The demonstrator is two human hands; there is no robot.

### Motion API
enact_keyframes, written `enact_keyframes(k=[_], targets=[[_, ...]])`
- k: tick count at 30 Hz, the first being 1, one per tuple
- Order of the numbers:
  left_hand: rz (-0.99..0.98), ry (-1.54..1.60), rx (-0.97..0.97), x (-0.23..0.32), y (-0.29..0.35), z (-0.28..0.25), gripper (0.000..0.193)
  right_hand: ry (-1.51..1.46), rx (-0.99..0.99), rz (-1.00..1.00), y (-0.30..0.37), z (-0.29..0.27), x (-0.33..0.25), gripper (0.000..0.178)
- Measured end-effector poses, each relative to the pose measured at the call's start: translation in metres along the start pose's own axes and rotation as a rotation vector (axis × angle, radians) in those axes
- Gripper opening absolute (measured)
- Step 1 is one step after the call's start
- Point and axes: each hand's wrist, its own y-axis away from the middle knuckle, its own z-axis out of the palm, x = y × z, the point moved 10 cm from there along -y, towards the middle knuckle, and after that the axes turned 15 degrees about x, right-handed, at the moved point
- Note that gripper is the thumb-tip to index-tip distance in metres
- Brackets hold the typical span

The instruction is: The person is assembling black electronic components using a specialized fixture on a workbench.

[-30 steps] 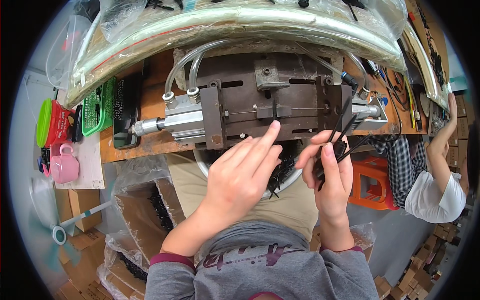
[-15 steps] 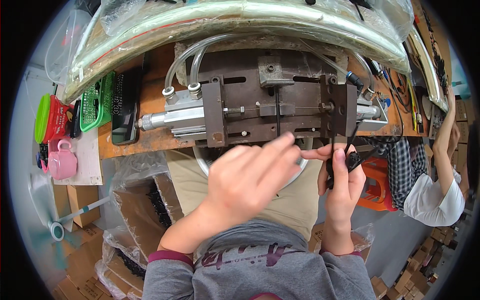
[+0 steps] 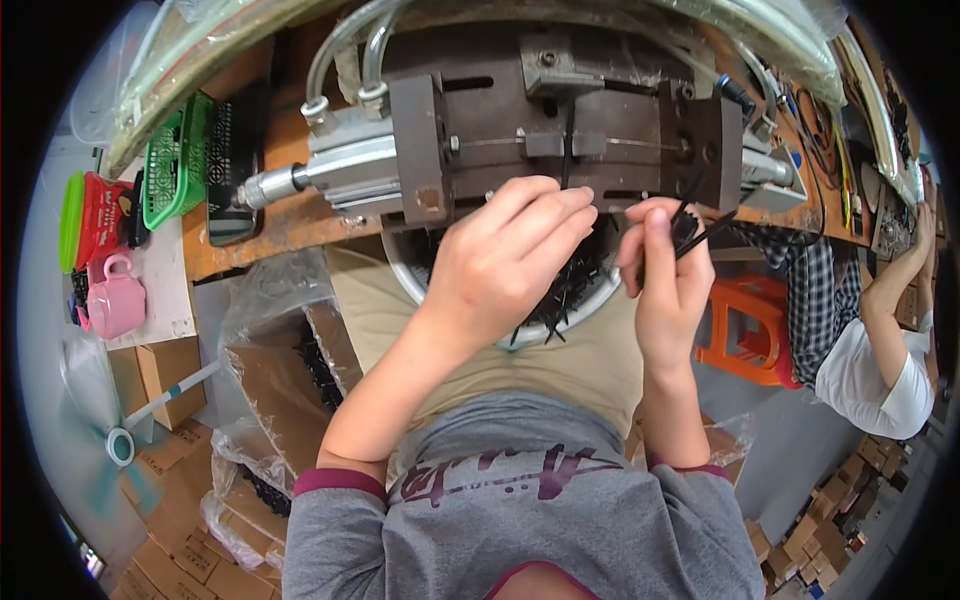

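Note:
A thin black strip (image 3: 569, 135) stands crosswise in the middle of a dark brown metal fixture (image 3: 490, 110). At its near end my left hand (image 3: 510, 250) is closed, with its fingertips on the strip; the thumb is mostly hidden. Off to the right, my right hand (image 3: 670, 285) pinches several thin black strips (image 3: 688, 228) between thumb and fingers, beside the fixture's near right corner. Below both hands a white round basin (image 3: 402, 268) sits over my lap with many black pieces (image 3: 560, 300) in it.
Silver air cylinders (image 3: 350, 165) with clear hoses (image 3: 335, 45) flank the fixture. Left lie a phone (image 3: 232, 215), a green basket (image 3: 180, 180) and a pink cup (image 3: 117, 298). An orange stool (image 3: 750, 330) and another person (image 3: 880, 360) are on the right. Open cartons (image 3: 275, 385) stand below left.
My left hand has come up to the strip's near end, and its fingers have closed there. My right hand still holds its strips. The view has shifted, showing more of the basin.

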Motion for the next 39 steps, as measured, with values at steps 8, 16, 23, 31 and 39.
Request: enact_keyframes(k=[8,16,23,31,39], targets=[[-0.62,0.419,-0.113,-0.004,0.019,-0.034,0.052,0.071,-0.005,-0.097,0.002,-0.033,-0.005,0.025],[-0.882,0.486,-0.316,-0.011,0.086,0.023,0.011,0.419,0.134,-0.157,0.0,-0.075,0.033,0.014],[-0.906,0.386,-0.243,-0.018,0.085,0.025,0.013,1.152,-0.083,-0.234,0.015,-0.079,0.141,0.031],[-0.938,0.328,-0.256,-0.027,0.105,0.023,0.015,1.103,-0.145,-0.234,0.012,-0.081,0.161,0.027],[-1.255,0.671,-0.349,-0.034,0.145,0.04,0.047,0.606,-0.355,-0.591,0.05,-0.058,0.029,0.024]])
